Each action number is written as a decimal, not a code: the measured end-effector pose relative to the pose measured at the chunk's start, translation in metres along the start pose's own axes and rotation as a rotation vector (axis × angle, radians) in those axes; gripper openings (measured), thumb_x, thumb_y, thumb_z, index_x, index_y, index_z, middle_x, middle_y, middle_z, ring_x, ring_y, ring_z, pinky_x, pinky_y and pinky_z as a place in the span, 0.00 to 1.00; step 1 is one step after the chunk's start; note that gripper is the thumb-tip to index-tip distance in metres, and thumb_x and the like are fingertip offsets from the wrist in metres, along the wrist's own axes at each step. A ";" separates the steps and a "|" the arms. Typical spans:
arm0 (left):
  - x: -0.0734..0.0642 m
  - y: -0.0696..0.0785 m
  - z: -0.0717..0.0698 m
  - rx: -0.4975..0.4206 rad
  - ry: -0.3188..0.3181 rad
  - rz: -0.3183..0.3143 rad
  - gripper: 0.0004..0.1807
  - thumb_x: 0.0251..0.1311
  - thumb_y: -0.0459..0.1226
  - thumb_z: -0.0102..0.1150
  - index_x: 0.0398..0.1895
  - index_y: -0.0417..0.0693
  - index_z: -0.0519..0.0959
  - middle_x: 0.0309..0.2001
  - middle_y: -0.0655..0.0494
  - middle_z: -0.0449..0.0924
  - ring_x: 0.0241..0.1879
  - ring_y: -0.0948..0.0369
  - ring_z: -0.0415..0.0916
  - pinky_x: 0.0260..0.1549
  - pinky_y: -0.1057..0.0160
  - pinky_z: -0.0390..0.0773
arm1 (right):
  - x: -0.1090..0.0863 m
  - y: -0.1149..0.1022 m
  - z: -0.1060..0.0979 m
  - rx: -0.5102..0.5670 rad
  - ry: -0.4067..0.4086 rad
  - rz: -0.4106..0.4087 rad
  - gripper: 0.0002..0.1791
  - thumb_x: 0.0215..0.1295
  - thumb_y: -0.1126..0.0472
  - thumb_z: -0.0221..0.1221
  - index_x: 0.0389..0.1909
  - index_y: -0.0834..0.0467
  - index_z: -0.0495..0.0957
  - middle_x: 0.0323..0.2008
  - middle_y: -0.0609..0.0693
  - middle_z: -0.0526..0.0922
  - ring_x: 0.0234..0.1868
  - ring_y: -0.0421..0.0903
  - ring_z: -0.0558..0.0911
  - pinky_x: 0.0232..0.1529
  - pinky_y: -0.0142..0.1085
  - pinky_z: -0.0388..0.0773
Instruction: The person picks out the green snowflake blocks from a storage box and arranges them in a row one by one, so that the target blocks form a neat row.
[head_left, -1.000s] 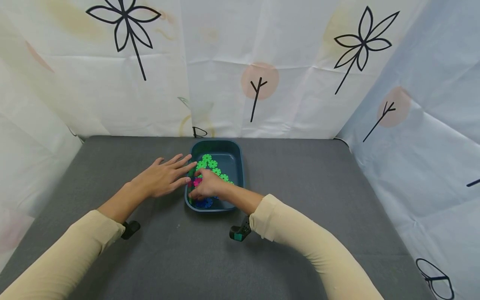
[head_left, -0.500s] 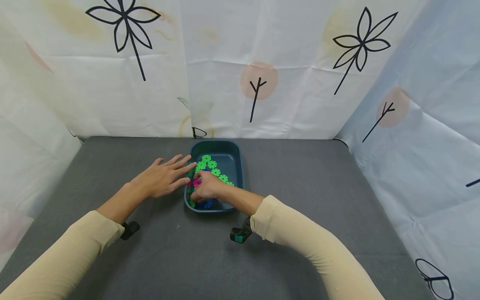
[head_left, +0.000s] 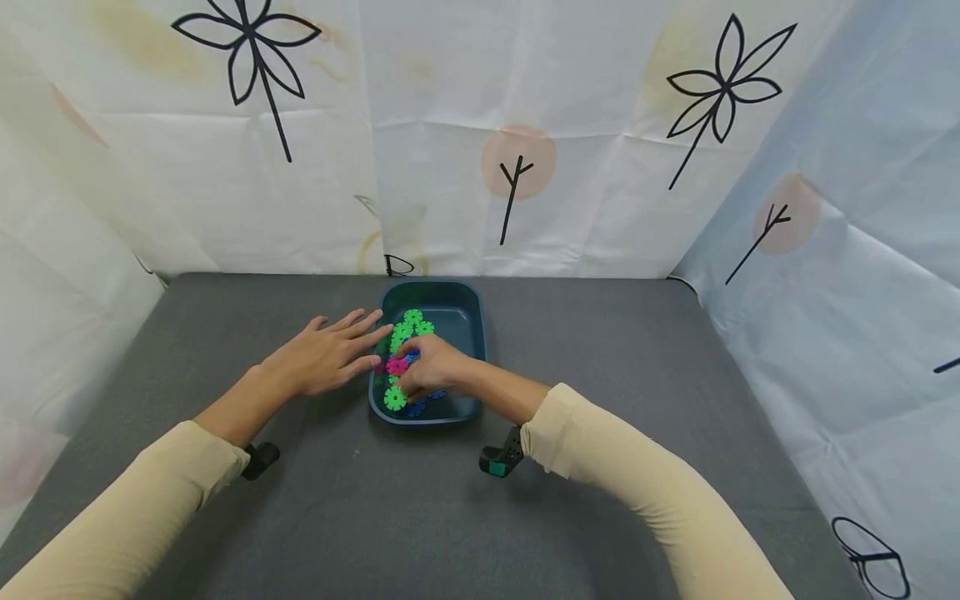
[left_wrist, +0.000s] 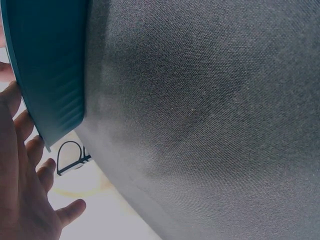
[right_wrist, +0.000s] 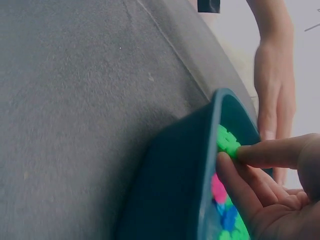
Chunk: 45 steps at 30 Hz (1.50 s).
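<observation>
A dark teal plastic bin point(head_left: 459, 321) holds several notched, flower-shaped plastic discs. My left hand point(head_left: 324, 353) is spread flat, palm down, with its fingertips along the bin's left rim; the left wrist view shows those fingers point(left_wrist: 35, 150) over the rim from below. Inside the bin, my right hand point(head_left: 441, 368) pinches a green flower-shaped disc point(right_wrist: 228, 142) between thumb and fingertip near the front left corner. A pink disc point(head_left: 397, 366) lies just behind that held disc, with more green discs point(head_left: 413, 317) further back. Blue discs point(head_left: 415, 408) show partly under the right hand.
Grey cloth point(head_left: 360, 508) covers the table around the bin. White printed curtain point(head_left: 442, 150) hangs behind and on both sides. A dark wrist strap device point(head_left: 502, 454) hangs below the right cuff, another point(head_left: 261, 460) below the left.
My right hand has drawn back a little to the right, and the green disc at its fingertips now shows fully. The left hand has stayed in place.
</observation>
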<state>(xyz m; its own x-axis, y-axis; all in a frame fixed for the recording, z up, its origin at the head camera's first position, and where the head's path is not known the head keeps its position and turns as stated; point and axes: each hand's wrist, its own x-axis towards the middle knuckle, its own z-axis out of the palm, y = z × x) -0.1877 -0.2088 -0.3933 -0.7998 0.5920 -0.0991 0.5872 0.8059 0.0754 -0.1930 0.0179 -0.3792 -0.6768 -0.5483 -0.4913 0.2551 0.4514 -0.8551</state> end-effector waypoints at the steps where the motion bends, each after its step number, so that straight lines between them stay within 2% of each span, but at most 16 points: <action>1: 0.000 0.000 0.000 0.001 0.000 0.000 0.33 0.75 0.53 0.44 0.78 0.51 0.57 0.78 0.45 0.49 0.76 0.42 0.48 0.63 0.27 0.53 | -0.002 0.000 -0.003 0.009 -0.002 -0.008 0.32 0.62 0.77 0.60 0.68 0.67 0.65 0.39 0.60 0.85 0.38 0.52 0.86 0.49 0.49 0.82; 7: 0.001 0.000 0.000 0.012 -0.006 -0.005 0.34 0.75 0.54 0.43 0.78 0.53 0.57 0.78 0.45 0.49 0.76 0.41 0.48 0.63 0.27 0.53 | -0.020 -0.002 -0.025 -0.052 -0.008 -0.050 0.28 0.65 0.76 0.59 0.66 0.69 0.66 0.43 0.62 0.87 0.42 0.55 0.87 0.51 0.51 0.80; 11: 0.001 0.001 0.001 0.010 -0.013 -0.012 0.34 0.75 0.55 0.42 0.79 0.53 0.56 0.79 0.45 0.48 0.76 0.41 0.47 0.63 0.27 0.53 | -0.032 0.001 -0.044 -0.076 0.026 -0.071 0.25 0.66 0.74 0.59 0.64 0.69 0.68 0.42 0.61 0.87 0.42 0.56 0.87 0.49 0.49 0.81; 14: 0.001 0.001 0.001 0.009 -0.012 -0.013 0.34 0.75 0.55 0.42 0.79 0.52 0.56 0.79 0.45 0.48 0.76 0.41 0.46 0.63 0.27 0.53 | -0.040 0.004 -0.060 -0.063 0.069 -0.083 0.24 0.64 0.74 0.61 0.61 0.68 0.70 0.41 0.62 0.87 0.41 0.56 0.87 0.48 0.49 0.82; 20: 0.000 0.002 0.001 0.002 -0.001 -0.019 0.34 0.75 0.54 0.45 0.78 0.52 0.57 0.78 0.45 0.49 0.76 0.41 0.47 0.63 0.28 0.54 | -0.056 0.011 -0.093 -0.024 0.166 -0.098 0.21 0.64 0.73 0.62 0.58 0.68 0.72 0.41 0.63 0.87 0.33 0.51 0.88 0.45 0.47 0.84; 25: 0.000 0.001 0.000 -0.002 -0.005 -0.022 0.34 0.75 0.54 0.45 0.78 0.52 0.57 0.78 0.46 0.49 0.76 0.41 0.47 0.64 0.28 0.53 | -0.064 0.021 -0.120 0.021 0.269 -0.105 0.21 0.64 0.71 0.64 0.57 0.68 0.72 0.40 0.62 0.87 0.33 0.48 0.88 0.48 0.50 0.82; 28: -0.001 0.001 -0.002 -0.006 -0.009 -0.021 0.34 0.75 0.54 0.44 0.78 0.52 0.56 0.79 0.46 0.49 0.76 0.41 0.47 0.64 0.28 0.53 | -0.065 0.030 -0.131 0.041 0.335 -0.106 0.22 0.63 0.71 0.65 0.57 0.67 0.72 0.42 0.63 0.86 0.33 0.48 0.88 0.49 0.51 0.82; 35: 0.000 0.000 -0.004 -0.008 -0.020 -0.022 0.34 0.75 0.55 0.43 0.79 0.53 0.56 0.79 0.46 0.48 0.76 0.41 0.46 0.64 0.28 0.53 | -0.056 0.052 -0.143 0.113 0.457 -0.075 0.26 0.62 0.72 0.64 0.60 0.71 0.70 0.44 0.64 0.85 0.41 0.57 0.87 0.53 0.53 0.79; 41: 0.000 -0.001 -0.005 -0.005 -0.021 -0.021 0.34 0.75 0.54 0.45 0.79 0.52 0.56 0.79 0.46 0.48 0.76 0.41 0.46 0.64 0.28 0.53 | -0.039 0.078 -0.142 0.136 0.518 -0.063 0.25 0.62 0.73 0.64 0.59 0.73 0.70 0.39 0.63 0.86 0.29 0.45 0.87 0.45 0.47 0.83; 45: 0.000 -0.001 -0.005 -0.003 -0.021 -0.020 0.34 0.75 0.54 0.45 0.79 0.52 0.56 0.79 0.46 0.48 0.76 0.41 0.46 0.64 0.28 0.54 | -0.029 0.090 -0.139 0.165 0.541 -0.057 0.23 0.61 0.74 0.64 0.56 0.74 0.72 0.37 0.63 0.85 0.27 0.44 0.87 0.37 0.39 0.85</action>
<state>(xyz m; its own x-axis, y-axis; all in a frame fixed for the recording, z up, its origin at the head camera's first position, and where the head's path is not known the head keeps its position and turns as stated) -0.1891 -0.2093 -0.3888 -0.8086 0.5757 -0.1214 0.5707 0.8176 0.0761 -0.2463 0.1719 -0.4187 -0.9389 -0.1101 -0.3260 0.2829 0.2922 -0.9136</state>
